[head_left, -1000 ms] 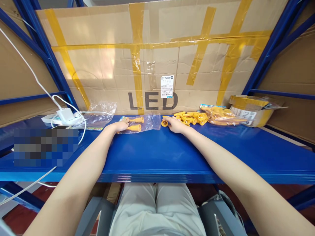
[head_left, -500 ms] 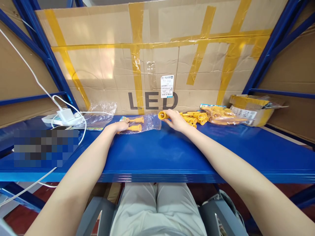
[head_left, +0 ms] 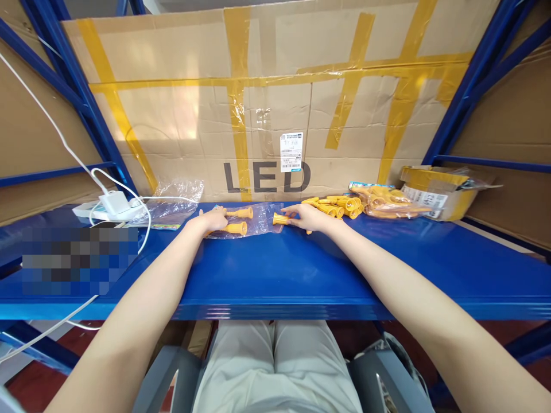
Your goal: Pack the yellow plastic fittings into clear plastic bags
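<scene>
My left hand [head_left: 214, 220] rests closed on the left end of a clear plastic bag [head_left: 260, 218], which lies flat on the blue shelf. Inside the bag are yellow horn-shaped pieces [head_left: 236, 229], their wide ends facing right. My right hand [head_left: 306, 218] grips another yellow horn piece [head_left: 281, 219], its wide end pointing left at the right end of the bag. A loose pile of yellow horn pieces [head_left: 342, 205] lies just right of and behind my right hand.
A filled bag of yellow pieces [head_left: 387, 202] and an open cardboard box [head_left: 447, 192] sit at the right. At the left are a crumpled clear bag [head_left: 174, 201], a white charger [head_left: 115, 203] with cables and a blurred dark object. Large cardboard [head_left: 172, 126] stands behind.
My right hand has lowered and moved slightly toward me, and the horn piece in it has come down to the bag's right end. My left hand has hardly moved.
</scene>
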Demonstrator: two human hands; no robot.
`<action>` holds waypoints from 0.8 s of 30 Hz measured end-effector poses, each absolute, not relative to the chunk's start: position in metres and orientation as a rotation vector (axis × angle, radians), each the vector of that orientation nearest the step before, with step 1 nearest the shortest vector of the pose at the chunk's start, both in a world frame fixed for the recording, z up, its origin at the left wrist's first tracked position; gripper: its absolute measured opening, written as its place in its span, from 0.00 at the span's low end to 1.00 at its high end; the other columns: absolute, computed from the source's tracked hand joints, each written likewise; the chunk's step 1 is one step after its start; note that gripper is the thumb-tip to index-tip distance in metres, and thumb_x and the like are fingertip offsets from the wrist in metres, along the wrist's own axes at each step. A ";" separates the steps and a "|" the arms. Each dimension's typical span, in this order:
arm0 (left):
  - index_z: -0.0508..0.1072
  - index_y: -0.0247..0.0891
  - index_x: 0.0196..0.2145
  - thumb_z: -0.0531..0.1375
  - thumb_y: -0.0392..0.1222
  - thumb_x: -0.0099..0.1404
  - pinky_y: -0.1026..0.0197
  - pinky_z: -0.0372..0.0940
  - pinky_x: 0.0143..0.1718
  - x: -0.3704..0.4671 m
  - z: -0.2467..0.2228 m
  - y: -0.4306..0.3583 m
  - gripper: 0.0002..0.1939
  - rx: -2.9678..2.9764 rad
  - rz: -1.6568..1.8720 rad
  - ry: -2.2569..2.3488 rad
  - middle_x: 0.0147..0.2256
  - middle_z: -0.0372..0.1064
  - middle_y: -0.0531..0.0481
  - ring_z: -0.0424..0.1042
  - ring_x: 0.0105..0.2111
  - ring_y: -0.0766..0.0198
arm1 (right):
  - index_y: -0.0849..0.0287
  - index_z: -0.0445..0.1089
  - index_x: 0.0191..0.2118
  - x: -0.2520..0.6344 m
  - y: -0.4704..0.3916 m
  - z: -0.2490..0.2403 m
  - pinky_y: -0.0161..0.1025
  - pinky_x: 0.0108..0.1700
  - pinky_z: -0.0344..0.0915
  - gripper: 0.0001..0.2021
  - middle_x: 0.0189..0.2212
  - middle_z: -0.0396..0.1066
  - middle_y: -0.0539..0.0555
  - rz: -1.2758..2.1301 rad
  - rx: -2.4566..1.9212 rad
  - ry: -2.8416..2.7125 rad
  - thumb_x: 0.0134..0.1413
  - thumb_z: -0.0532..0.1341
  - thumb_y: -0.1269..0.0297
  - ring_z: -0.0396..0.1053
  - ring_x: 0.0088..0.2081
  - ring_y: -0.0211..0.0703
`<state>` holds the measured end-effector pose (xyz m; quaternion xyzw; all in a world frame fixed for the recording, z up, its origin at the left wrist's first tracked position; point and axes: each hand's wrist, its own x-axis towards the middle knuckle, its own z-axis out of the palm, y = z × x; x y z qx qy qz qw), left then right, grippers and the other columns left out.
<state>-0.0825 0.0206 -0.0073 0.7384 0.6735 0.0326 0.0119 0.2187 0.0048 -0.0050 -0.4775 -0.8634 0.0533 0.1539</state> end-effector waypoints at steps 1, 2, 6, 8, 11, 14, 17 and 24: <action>0.65 0.39 0.60 0.50 0.45 0.61 0.34 0.43 0.62 -0.079 -0.007 0.020 0.30 2.291 0.105 2.116 0.65 0.50 0.42 0.48 0.65 0.41 | 0.58 0.68 0.55 0.220 0.004 -0.002 0.35 0.50 0.65 0.20 0.50 0.73 0.53 0.123 -1.422 -2.460 0.57 0.59 0.68 0.72 0.48 0.42; 0.64 0.40 0.61 0.46 0.45 0.63 0.33 0.41 0.62 -0.075 -0.007 0.020 0.29 2.277 0.113 2.122 0.66 0.47 0.44 0.44 0.66 0.43 | 0.58 0.70 0.53 0.222 0.003 0.000 0.35 0.48 0.66 0.18 0.48 0.75 0.53 0.087 -1.483 -2.452 0.56 0.60 0.66 0.73 0.46 0.42; 0.60 0.44 0.63 0.38 0.45 0.68 0.41 0.42 0.64 -0.066 -0.012 0.023 0.29 2.315 0.190 2.051 0.67 0.47 0.49 0.41 0.67 0.53 | 0.58 0.75 0.41 0.228 0.000 0.005 0.33 0.37 0.66 0.10 0.36 0.78 0.52 0.054 -1.675 -2.533 0.54 0.63 0.62 0.74 0.37 0.41; 0.61 0.42 0.62 0.37 0.46 0.69 0.47 0.43 0.64 -0.066 -0.016 0.027 0.29 2.353 0.193 2.011 0.66 0.49 0.49 0.42 0.67 0.57 | 0.58 0.75 0.38 0.229 0.000 0.005 0.32 0.33 0.64 0.07 0.32 0.77 0.51 0.065 -1.694 -2.566 0.54 0.62 0.65 0.74 0.33 0.40; 0.62 0.43 0.61 0.37 0.47 0.69 0.41 0.45 0.63 -0.068 -0.019 0.030 0.28 2.305 0.210 2.060 0.67 0.46 0.46 0.41 0.67 0.52 | 0.58 0.75 0.37 0.228 0.000 0.005 0.31 0.32 0.62 0.06 0.31 0.77 0.51 0.024 -1.646 -2.538 0.54 0.62 0.65 0.73 0.33 0.39; 0.62 0.45 0.60 0.36 0.49 0.70 0.33 0.45 0.59 -0.065 -0.019 0.027 0.28 2.224 0.199 2.090 0.68 0.41 0.44 0.36 0.68 0.46 | 0.57 0.76 0.38 0.223 -0.004 0.007 0.31 0.32 0.61 0.07 0.33 0.78 0.51 -0.024 -1.579 -2.481 0.55 0.61 0.63 0.73 0.34 0.40; 0.61 0.43 0.59 0.35 0.50 0.70 0.33 0.43 0.60 -0.059 -0.015 0.020 0.28 2.174 0.163 2.080 0.69 0.36 0.43 0.31 0.68 0.47 | 0.55 0.77 0.38 0.216 -0.011 0.011 0.32 0.34 0.62 0.09 0.35 0.78 0.52 -0.087 -1.586 -2.455 0.55 0.61 0.61 0.74 0.37 0.42; 0.62 0.40 0.54 0.34 0.50 0.70 0.34 0.46 0.60 -0.051 -0.012 0.014 0.26 2.245 0.117 2.026 0.68 0.39 0.42 0.33 0.68 0.48 | 0.54 0.77 0.40 0.201 -0.019 0.007 0.36 0.39 0.64 0.11 0.39 0.78 0.55 -0.191 -1.677 -2.392 0.56 0.59 0.61 0.73 0.43 0.49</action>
